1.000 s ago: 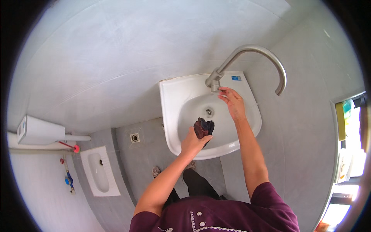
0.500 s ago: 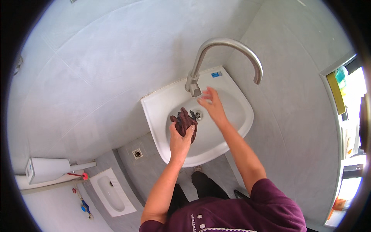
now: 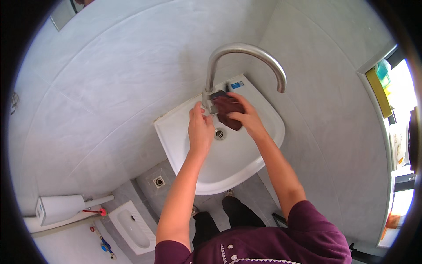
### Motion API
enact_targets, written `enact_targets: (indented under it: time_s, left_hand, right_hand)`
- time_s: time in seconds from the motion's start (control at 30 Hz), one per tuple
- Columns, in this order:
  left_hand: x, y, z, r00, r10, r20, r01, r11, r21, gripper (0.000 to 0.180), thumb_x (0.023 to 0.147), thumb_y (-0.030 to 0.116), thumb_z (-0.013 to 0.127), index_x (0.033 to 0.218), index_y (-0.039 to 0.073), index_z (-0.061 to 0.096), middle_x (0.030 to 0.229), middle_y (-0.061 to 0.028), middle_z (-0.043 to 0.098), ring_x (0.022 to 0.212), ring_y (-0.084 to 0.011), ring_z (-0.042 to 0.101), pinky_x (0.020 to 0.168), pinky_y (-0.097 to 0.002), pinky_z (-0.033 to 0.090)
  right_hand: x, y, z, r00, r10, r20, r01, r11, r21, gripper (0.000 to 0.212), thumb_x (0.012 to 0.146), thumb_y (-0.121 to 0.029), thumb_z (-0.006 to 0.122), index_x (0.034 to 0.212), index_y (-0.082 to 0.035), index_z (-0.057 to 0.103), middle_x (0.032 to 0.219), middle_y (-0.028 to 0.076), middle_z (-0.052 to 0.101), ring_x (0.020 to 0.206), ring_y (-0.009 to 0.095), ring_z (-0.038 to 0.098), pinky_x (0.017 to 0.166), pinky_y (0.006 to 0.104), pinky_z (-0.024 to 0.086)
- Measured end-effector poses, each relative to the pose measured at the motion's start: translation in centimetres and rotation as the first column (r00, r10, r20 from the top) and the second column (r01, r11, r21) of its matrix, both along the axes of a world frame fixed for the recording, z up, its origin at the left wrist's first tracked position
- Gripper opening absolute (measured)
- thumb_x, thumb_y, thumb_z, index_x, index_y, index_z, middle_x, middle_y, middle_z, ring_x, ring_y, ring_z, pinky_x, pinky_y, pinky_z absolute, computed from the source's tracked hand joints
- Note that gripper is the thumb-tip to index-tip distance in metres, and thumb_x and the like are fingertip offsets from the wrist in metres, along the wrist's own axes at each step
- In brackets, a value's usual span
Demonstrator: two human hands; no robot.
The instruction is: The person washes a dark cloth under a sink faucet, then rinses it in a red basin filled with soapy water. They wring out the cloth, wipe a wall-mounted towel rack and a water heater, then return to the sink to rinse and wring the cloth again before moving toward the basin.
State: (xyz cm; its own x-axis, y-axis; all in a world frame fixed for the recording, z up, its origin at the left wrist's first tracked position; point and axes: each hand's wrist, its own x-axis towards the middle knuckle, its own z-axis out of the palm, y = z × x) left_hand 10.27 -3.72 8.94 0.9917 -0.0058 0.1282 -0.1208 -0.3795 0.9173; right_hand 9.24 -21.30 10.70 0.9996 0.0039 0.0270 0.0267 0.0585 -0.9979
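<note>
Over the back of the white washbasin (image 3: 233, 178), my right hand (image 3: 250, 118) grips a bunched dark brown cloth (image 3: 228, 115). A darker bluish-black part of the bundle lies against the base of the metal faucet (image 3: 210, 81) and hides some of it. My left hand (image 3: 201, 131) is on the left side of the faucet base, its fingers stretched upward and holding nothing. Whether its fingertips touch the faucet cannot be made out. Below the cloth, the round drain (image 3: 220, 134) shows in the basin.
The faucet's tall spout curves over to the right. Grey walls (image 3: 110, 79) stand behind and to the right. At the lower left are a squat toilet (image 3: 134, 226), a white cistern (image 3: 59, 209) and a floor drain (image 3: 158, 181). A window ledge at the right holds several items.
The brown cloth has passed from my left hand to my right and moved up from the basin to the faucet base. My left hand has let go and moved up beside the faucet.
</note>
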Motion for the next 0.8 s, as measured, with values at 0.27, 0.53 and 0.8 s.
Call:
enact_targets:
  time_s: [0.27,0.53,0.8]
  left_hand:
    - [1.7,-0.9,-2.2,0.933,-0.051,-0.357,-0.215,0.716,-0.664,0.073,0.086,-0.011,0.043,0.15,0.002,0.01,0.118,-0.0197,0.057,0.102,-0.0259,0.064,0.092,-0.034,0.052]
    - [1.6,-0.7,-6.1,0.992,-0.072,-0.107,-0.019,0.739,-0.674,0.077,0.083,-0.013,0.046,0.15,0.005,0.014,0.128,-0.0167,0.049,0.114,-0.0227,0.058,0.094,-0.0323,0.05]
    - [2.4,-3.4,-2.4,0.992,-0.007,0.13,0.003,1.0,0.03,0.081,0.077,-0.002,0.067,0.147,0.009,0.029,0.133,-0.0127,0.047,0.107,-0.0275,0.059,0.084,-0.04,0.053]
  right_hand:
    - [5.8,1.6,-0.2,0.991,0.133,0.031,-0.068,0.675,-0.735,0.045,0.063,-0.012,0.079,0.106,-0.016,0.068,0.103,0.01,0.061,0.099,0.025,0.058,0.088,0.0364,0.048]
    - [5.0,1.8,-0.9,1.0,0.026,0.006,-0.024,0.989,-0.145,0.035,0.064,0.005,0.074,0.096,-0.008,0.07,0.106,0.004,0.06,0.093,0.018,0.059,0.08,0.0294,0.048]
    - [5.8,5.8,3.6,0.839,-0.463,0.284,0.473,0.88,0.04,0.065,0.076,-0.01,0.076,0.131,-0.004,0.042,0.118,0.015,0.059,0.101,0.031,0.062,0.091,0.0401,0.05]
